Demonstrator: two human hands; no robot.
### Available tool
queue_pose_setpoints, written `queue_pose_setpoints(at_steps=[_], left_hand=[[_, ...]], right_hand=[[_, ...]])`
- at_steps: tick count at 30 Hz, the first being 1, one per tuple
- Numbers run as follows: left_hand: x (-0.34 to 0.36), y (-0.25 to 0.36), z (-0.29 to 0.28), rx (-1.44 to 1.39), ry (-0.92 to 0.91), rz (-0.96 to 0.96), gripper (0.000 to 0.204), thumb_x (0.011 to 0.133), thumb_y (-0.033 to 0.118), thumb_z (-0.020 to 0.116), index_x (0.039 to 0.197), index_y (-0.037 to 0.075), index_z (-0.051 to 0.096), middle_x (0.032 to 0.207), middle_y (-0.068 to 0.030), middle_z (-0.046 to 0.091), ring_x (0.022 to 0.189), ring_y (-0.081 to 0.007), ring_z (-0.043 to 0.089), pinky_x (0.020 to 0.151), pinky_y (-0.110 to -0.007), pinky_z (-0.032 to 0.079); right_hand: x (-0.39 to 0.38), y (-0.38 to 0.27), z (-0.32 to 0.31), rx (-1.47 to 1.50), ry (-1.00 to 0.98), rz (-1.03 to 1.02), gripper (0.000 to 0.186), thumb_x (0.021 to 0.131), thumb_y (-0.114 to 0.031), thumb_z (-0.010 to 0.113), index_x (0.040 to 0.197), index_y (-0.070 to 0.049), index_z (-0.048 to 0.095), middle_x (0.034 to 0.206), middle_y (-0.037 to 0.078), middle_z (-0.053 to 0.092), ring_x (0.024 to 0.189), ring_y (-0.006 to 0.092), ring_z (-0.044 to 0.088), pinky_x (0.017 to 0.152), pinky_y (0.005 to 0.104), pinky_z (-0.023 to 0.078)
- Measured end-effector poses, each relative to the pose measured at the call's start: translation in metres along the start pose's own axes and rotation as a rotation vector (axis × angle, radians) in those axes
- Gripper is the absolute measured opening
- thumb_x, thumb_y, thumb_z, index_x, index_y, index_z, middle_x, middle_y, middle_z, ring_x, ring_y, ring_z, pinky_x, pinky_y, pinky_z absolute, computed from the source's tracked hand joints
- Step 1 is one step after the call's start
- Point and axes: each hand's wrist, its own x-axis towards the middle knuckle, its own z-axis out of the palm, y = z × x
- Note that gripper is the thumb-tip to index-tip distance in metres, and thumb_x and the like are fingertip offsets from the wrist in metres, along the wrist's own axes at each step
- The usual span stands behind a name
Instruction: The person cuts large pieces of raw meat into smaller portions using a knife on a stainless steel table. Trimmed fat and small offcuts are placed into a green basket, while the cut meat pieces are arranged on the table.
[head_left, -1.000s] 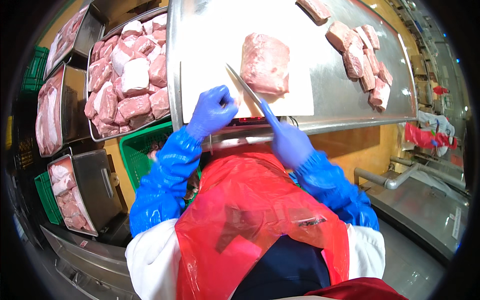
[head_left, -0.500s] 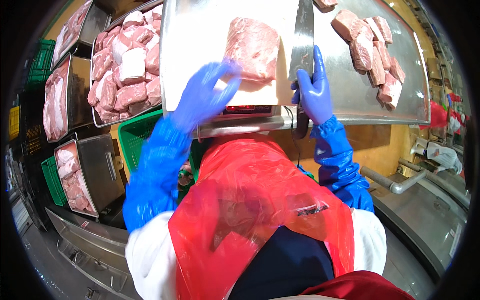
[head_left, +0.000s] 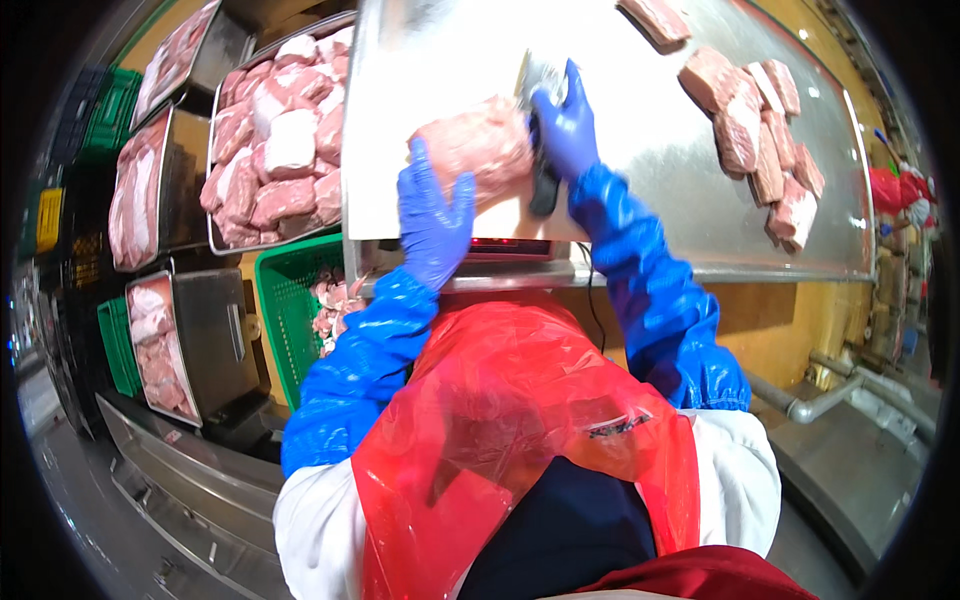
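A thick slab of raw pink meat (head_left: pixel 472 145) lies on the white cutting board (head_left: pixel 420 60). My left hand (head_left: pixel 433 222), in a blue glove, has its fingers spread, with the fingertips against the slab's left side and near edge. In my right hand (head_left: pixel 568 132), also gloved, is a knife (head_left: pixel 546 190) with a black handle. Its blade is blurred and points away from me, close along the slab's right side. I cannot tell whether the edge touches the meat.
Cut meat pieces (head_left: pixel 738 125) lie on the steel table (head_left: pixel 660 190) at the right. On the left stands a steel tray (head_left: pixel 213 150) heaped with meat chunks, beside further meat containers. A green basket (head_left: pixel 285 310) with scraps is below it. A dark cable (head_left: pixel 590 270) hangs at the near edge.
The knife in my right hand has moved left, up to the slab's right side. My left hand has come down to the near edge. The slab sits lower and farther left in view, and turned.
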Motion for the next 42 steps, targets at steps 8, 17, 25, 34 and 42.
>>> queue_pose_setpoints(at_steps=[8,17,25,34,42], left_hand=[[-0.024,0.003,-0.066,-0.274,0.138,-0.093,0.02,0.081,0.002,0.073,0.1,0.008,0.07,0.091,-0.0102,0.064,0.088,-0.0311,0.062,0.077,-0.042,0.051],[-0.003,-0.006,-0.005,0.026,0.197,0.116,0.023,0.075,0.01,0.08,0.095,0.014,0.07,0.097,-0.0061,0.063,0.09,-0.0285,0.059,0.079,-0.044,0.047],[-0.018,-0.026,-0.004,-0.295,0.368,-0.251,0.02,0.077,0.008,0.076,0.094,0.01,0.065,0.104,-0.0098,0.061,0.091,-0.033,0.06,0.087,-0.045,0.05],[0.0,-0.034,-0.03,-0.156,-0.125,0.171,0.018,0.074,0.004,0.071,0.09,0.006,0.063,0.086,-0.0119,0.058,0.08,-0.0323,0.062,0.07,-0.042,0.052],[0.035,-0.085,-0.042,-0.483,-0.111,-0.107,0.008,0.08,0.004,0.066,0.082,0.001,0.058,0.07,-0.0057,0.054,0.065,-0.0121,0.051,0.06,-0.03,0.046]], right_hand=[[-0.072,-0.08,-0.035,-0.262,-0.618,0.311,0.066,0.097,-0.014,0.056,0.159,-0.013,0.031,0.097,0.009,0.067,0.073,0.0137,0.062,0.069,0.0315,0.054],[-0.068,-0.062,-0.022,-0.763,-0.848,-0.109,0.072,0.093,-0.009,0.054,0.158,-0.024,0.028,0.092,0.028,0.068,0.081,0.0467,0.066,0.074,0.0502,0.053],[-0.116,-0.136,-0.153,-1.497,-1.115,-0.09,0.071,0.094,-0.004,0.052,0.158,-0.027,0.031,0.087,0.02,0.068,0.063,0.0378,0.066,0.057,0.0493,0.054],[-0.1,-0.064,0.017,-0.869,-0.616,-0.302,0.075,0.089,-0.002,0.056,0.157,-0.023,0.033,0.092,0.02,0.067,0.071,0.0399,0.067,0.065,0.0508,0.055],[-0.161,-0.129,-0.069,-1.483,-0.924,0.043,0.091,0.083,0.003,0.054,0.161,-0.032,0.022,0.077,0.02,0.06,0.06,0.037,0.064,0.055,0.0495,0.053]])
